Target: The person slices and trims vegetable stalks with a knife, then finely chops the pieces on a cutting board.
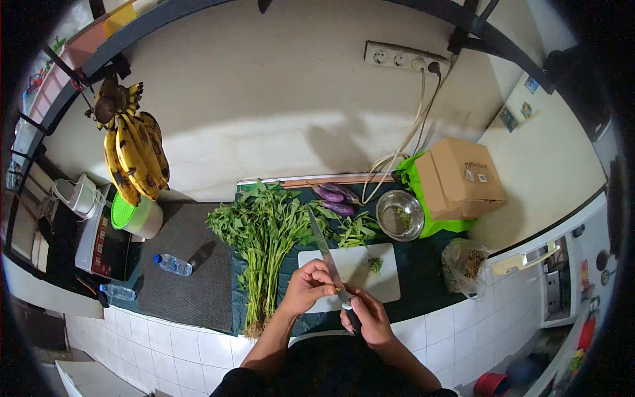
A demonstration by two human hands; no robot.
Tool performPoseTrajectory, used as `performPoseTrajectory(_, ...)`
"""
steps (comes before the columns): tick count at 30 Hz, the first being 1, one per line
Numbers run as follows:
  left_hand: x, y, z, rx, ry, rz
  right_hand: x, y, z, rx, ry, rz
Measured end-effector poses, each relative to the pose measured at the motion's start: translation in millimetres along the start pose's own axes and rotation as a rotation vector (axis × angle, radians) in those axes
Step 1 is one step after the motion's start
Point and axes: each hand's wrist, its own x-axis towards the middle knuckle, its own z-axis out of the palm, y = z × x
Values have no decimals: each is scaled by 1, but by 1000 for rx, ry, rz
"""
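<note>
My right hand [369,319] grips the dark handle of a kitchen knife [324,248], its blade tilted up and away to the left. Beside the blade is my left hand [308,288], fingers curled and thumb against its lower part; whatever they pinch is too small to make out. Under the hands lies a white cutting board [387,274] with a small heap of chopped greens [376,265]. To the left spreads a large bunch of leafy greens [264,241] with long stems and roots. Cut leafy pieces [357,230] sit behind the board.
Purple eggplants [337,198] and a metal bowl [400,216] with some greens stand at the back. A cardboard box [460,178] and a plastic bag [463,268] are on the right. Bananas [135,155] hang left, above a green-lidded container [137,217] and a water bottle [173,264].
</note>
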Motion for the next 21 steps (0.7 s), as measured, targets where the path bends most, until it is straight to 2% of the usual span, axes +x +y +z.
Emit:
performPoseTrajectory(8,-5,1,-1,121,8,-65,-2,-4,0,75,71,-14)
performPoseTrajectory(12,-4,2,3,144,-2,-68,-5,2,-2,67,37,-3)
performPoseTrajectory(21,-5,3,3,93,-6,-93,-7,5,-5,-6,20,-8)
